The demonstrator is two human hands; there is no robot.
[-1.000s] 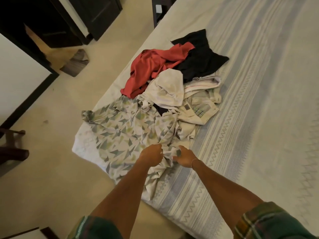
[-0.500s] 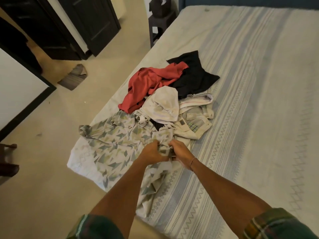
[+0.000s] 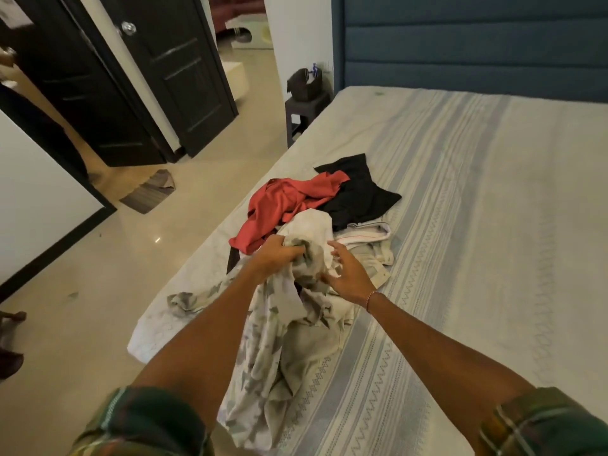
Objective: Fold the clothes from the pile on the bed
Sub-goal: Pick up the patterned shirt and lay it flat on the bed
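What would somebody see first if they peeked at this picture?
First, the two arms reaching over the bed: the left hand grips a bunched white shirt with grey-green triangles, lifting it up, while the right hand hovers beside it with fingers spread. Next, the bright red garment in the pile just beyond the hands, lying partly over a black one near the bed's left edge.

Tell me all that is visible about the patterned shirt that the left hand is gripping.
The patterned shirt is pale cream, printed with grey-green triangles, and looks like thin, soft cloth. It is crumpled and unfolded. The left hand grips a bunch of it, raised above the bed; the rest hangs down over the bed's near edge. One end lies spread on the bed to the left. The right hand, fingers spread, is beside the bunch.
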